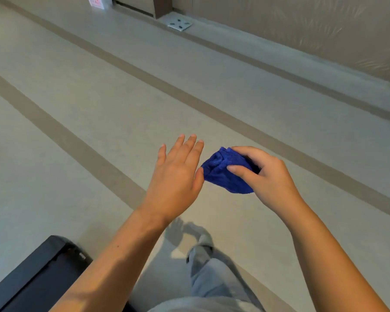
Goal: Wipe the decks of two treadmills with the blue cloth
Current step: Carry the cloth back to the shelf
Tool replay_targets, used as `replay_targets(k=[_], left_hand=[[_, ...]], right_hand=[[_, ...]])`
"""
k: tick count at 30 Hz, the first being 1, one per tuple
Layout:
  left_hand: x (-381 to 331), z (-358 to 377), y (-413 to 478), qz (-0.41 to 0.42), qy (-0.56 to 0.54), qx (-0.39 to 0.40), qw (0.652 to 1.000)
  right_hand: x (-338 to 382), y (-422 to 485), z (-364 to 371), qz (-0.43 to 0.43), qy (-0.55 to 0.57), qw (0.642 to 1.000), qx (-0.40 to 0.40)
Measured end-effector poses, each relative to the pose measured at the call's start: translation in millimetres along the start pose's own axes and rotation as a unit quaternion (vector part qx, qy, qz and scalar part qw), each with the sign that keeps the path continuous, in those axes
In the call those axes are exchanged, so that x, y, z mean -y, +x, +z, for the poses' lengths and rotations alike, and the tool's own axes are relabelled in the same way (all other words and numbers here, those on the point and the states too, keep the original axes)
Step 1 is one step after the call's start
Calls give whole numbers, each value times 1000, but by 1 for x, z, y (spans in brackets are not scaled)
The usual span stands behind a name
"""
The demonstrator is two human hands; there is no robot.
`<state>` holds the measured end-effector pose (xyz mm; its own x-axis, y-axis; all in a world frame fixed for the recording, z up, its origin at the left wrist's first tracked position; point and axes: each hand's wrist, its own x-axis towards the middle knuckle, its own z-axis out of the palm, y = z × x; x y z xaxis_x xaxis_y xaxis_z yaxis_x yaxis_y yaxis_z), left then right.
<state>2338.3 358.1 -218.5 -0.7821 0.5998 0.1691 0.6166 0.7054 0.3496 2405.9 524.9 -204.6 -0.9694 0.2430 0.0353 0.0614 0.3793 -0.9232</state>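
My right hand (pixel 266 174) grips a bunched blue cloth (pixel 223 174) in the air above the floor, fingers and thumb curled round it. My left hand (pixel 177 174) is held out flat just to the left of the cloth, fingers straight, its thumb right at the cloth's edge. The black end of a treadmill deck (pixel 38 273) shows at the bottom left, below my left forearm. No second treadmill is in view.
Beige floor (pixel 99 97) with darker brown stripes runs diagonally across the view. A wall (pixel 302 25) stands at the far right. A white floor plate (pixel 180 24) lies by the wall base. My leg in grey trousers (pixel 209 275) is below my hands.
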Motion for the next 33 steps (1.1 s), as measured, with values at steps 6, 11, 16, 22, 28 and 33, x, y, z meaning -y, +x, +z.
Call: replay_targets(k=[6,11,16,22,28,33], left_hand=[[23,-35,126,-16,56,-38,998],[53,-56,199,-57,56,-50,996],[106,-73,267,-75,52,-64,994],[208,-102,352,-63,28,-110,992],[305,-129,435,-47,31,-148,987],[358,-122,509,-38,43,-142,988]], right_hand=[[18,138,-40,-54,-22,998,33],[41,234,-42,-91,-17,994,51],[57,326,-22,-102,14,994,41],[83,446,31,-118,-4,992,37],[113,559,82,-112,-10,993,33],[115,641,100,-102,-1,993,53]])
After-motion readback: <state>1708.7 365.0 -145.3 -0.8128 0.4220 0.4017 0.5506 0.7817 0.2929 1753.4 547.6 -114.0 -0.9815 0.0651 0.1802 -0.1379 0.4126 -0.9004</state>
